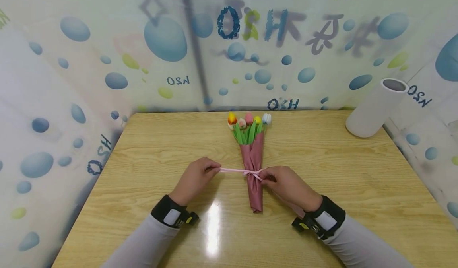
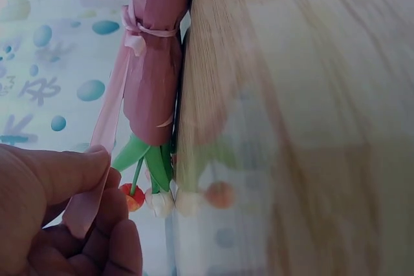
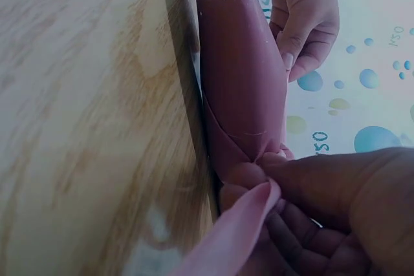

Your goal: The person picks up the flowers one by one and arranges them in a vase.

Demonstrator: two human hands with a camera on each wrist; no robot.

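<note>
A bouquet of tulips (image 1: 249,119) lies on the table, its stems rolled in dusky-pink wrapping paper (image 1: 255,198). Around the middle of the wrap runs a pale pink ribbon (image 1: 234,170), gathered at a knot (image 2: 134,25). To the left of the bouquet, my left hand (image 1: 198,178) pinches one end of the ribbon between thumb and fingers and holds it taut. Close against the wrap, my right hand (image 1: 288,183) pinches the ribbon beside the knot. In the right wrist view a loose ribbon tail (image 3: 226,234) hangs from those fingers, which partly hide the knot.
The wooden table (image 1: 161,140) reaches back to a patterned cloth backdrop (image 1: 136,29). At its far right corner stands a white cylindrical vase (image 1: 372,111). Each wrist wears a black strap with a small camera.
</note>
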